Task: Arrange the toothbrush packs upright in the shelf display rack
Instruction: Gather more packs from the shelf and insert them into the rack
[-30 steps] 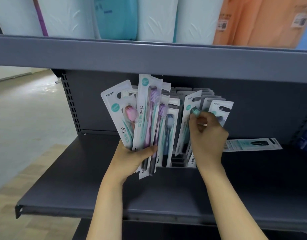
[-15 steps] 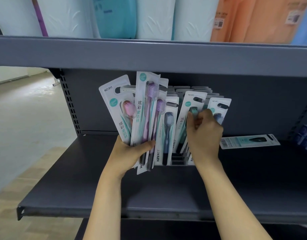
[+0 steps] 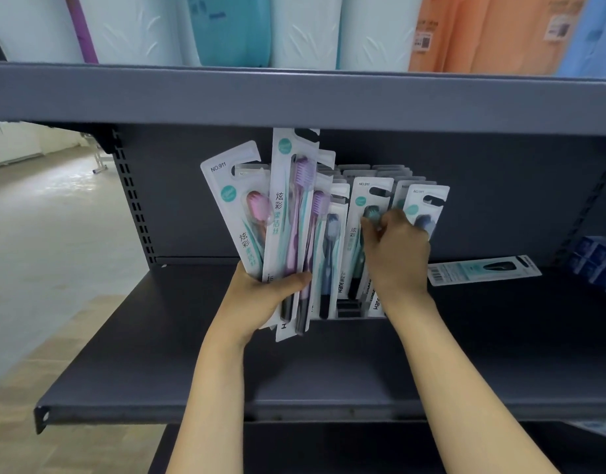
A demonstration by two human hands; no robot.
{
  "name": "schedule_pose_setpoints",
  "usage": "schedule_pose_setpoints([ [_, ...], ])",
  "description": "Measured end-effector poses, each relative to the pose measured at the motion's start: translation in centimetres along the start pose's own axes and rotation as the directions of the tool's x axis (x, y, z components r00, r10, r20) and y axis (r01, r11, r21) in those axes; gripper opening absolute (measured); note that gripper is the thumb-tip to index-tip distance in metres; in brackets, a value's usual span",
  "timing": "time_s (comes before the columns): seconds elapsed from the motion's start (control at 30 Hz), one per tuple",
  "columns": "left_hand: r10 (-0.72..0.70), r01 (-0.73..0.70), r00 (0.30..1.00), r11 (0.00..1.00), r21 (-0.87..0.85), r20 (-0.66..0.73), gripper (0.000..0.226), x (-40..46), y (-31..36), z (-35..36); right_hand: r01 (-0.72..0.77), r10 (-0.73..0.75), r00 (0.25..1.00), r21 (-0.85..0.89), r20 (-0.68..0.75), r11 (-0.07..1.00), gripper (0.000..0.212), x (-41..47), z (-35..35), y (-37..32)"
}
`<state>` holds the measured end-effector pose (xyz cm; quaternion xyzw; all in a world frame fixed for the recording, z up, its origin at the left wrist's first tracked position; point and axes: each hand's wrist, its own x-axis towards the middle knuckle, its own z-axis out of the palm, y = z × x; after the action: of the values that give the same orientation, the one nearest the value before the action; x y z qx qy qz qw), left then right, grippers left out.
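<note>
Standing upright in the rack (image 3: pixel 349 307) already are several rows of packs (image 3: pixel 359 234), so the work looks well along. The left hand (image 3: pixel 260 295) grips a fanned bunch (image 3: pixel 287 227) waiting to go in, thumb curled across its front. The right hand (image 3: pixel 395 251) reaches among the racked packs, its fingers curled and pinching a card near the front row. One loose pack (image 3: pixel 482 270) lies flat on the shelf (image 3: pixel 192 354) to the right, well apart from the rack. Left to do, I judge: the bunch and that stray.
</note>
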<state>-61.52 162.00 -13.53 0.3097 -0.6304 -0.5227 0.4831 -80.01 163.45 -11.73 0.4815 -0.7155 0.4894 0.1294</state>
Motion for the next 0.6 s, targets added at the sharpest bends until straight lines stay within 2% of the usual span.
schedule_pose_setpoints([
  [0.13, -0.035, 0.035, 0.999, 0.999, -0.021, 0.010, 0.033, -0.3, -0.2, 0.5, -0.010, 0.014, 0.998, -0.060, 0.063, 0.998, 0.028, 0.1, 0.4, -0.5],
  [0.37, -0.063, 0.065, 0.996, 0.997, -0.032, 0.057, 0.041, -0.2, -0.8, 0.9, -0.057, 0.058, 0.996, -0.028, 0.061, 0.998, 0.029, -0.3, 1.2, -0.8],
  [0.6, -0.066, 0.070, 0.996, 0.996, -0.056, 0.062, 0.050, -0.5, -1.0, 1.0, -0.061, 0.061, 0.985, -0.009, 0.159, 0.998, 0.036, 0.4, -0.7, -1.1],
])
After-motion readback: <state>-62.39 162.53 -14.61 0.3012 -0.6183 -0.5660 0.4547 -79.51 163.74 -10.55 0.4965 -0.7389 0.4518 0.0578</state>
